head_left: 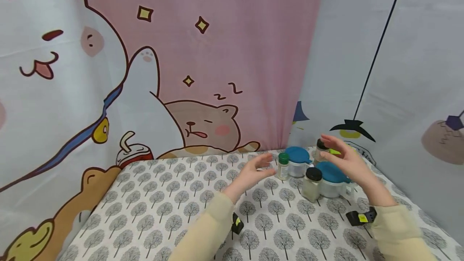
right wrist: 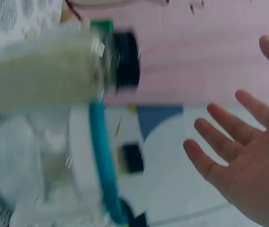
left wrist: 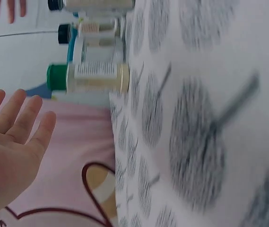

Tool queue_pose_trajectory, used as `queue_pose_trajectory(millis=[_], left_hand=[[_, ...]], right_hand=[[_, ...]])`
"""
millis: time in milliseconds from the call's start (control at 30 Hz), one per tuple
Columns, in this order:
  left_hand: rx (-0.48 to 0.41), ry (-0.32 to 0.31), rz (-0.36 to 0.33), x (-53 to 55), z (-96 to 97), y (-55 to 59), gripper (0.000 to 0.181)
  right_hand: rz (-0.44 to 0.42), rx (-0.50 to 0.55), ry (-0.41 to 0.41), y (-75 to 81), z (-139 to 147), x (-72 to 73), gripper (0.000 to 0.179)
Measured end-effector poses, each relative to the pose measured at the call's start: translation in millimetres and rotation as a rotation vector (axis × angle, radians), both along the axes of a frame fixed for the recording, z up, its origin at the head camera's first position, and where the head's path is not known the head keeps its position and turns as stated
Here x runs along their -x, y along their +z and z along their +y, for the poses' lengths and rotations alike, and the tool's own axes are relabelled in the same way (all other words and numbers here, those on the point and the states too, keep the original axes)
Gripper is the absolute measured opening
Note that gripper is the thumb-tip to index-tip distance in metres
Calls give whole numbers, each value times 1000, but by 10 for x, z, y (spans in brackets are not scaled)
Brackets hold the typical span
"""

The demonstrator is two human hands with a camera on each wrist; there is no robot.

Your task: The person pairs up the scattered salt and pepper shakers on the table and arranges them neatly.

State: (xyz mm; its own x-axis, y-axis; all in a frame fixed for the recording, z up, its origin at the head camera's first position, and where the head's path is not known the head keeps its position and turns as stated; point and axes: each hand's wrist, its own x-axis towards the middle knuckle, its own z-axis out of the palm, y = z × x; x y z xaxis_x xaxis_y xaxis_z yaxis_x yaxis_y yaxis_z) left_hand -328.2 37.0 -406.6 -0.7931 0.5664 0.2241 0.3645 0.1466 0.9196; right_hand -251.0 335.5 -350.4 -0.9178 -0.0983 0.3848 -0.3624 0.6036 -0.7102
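Note:
In the head view my left hand [head_left: 253,172] hovers left of a green-capped spice bottle [head_left: 283,170], fingers spread toward it. The left wrist view shows a gap between that hand [left wrist: 11,146] and the bottle [left wrist: 89,78]. Above the front blue-lidded container [head_left: 331,174] is my right hand [head_left: 348,164], fingers extended and holding nothing. A square jar with a black lid [head_left: 311,186] and pale contents stands beside that container; it looms blurred in the right wrist view [right wrist: 44,71], apart from the right hand [right wrist: 252,151]. Everything stands upright.
Another blue-lidded container [head_left: 297,158] and a black-capped jar [head_left: 320,152] stand farther back, near the curtain. A bright green item [head_left: 336,152] is partly hidden behind the right hand. The tree-print tablecloth [head_left: 163,208] extends left; printed curtains [head_left: 235,51] border the table.

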Motion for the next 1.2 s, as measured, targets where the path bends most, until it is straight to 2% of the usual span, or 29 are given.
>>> queue_pose_trajectory(millis=[100,233,333,533,700,833,967,1200], left_hand=[[-37,-33,-37,-42,106,-40,57],[-95,-85,-76,-84,222,-99,58],[-127,-105,-83,-122,293,-131,57],[-179,-98,-157,-223,454,-192,56],[-164,-93,-186,-264,597,-238,57],[-139,-89,-202,-280,706,-278,59],[-99,-41,-221,-320,826,-293,62],[-32,20,-285,-383,1087,-288,70]], right_hand=[[-36,24,-22,-96,200,5,58],[-68,80,-4,-257,436,22,47],[-104,130,41,-359,580,30,43],[-211,207,151,-558,775,32,43],[-296,339,251,-760,882,58,44],[-394,383,254,-864,922,64,52],[-478,416,263,-936,953,68,57],[-479,490,328,-1094,1117,66,64]])
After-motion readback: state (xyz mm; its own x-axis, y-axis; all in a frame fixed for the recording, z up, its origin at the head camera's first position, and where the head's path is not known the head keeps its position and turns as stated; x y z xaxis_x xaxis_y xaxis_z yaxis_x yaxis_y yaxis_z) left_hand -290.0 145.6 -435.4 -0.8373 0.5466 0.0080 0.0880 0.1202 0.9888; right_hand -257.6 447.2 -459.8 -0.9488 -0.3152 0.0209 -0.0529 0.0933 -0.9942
